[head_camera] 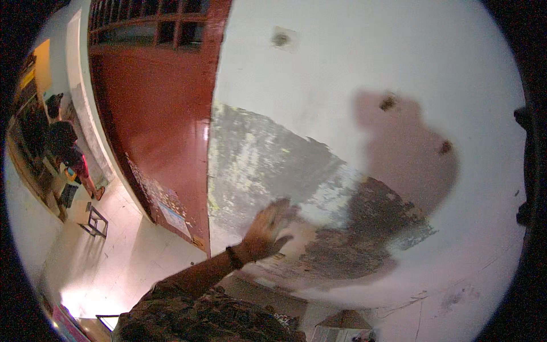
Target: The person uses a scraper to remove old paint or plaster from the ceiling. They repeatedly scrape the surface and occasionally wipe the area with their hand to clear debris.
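Observation:
My left hand (273,231), blurred, is raised with its fingers apart in front of a white wall (342,55), near a patch where the paint is worn. A dark bracelet circles the wrist. Whether the palm touches the wall cannot be told. Grey, rough areas (273,149) spread over the wall above the hand, and a darker rough patch (380,209) lies to its right, within a shadow. My right hand is out of view. Dark spots mark the wall higher up.
A red door (158,98) with a barred upper part stands left of the wall. Beyond it, a person (64,137) in dark clothing stands at the far left, near a small stool (96,221) on the pale floor (149,256). A grey object lies low at the bottom.

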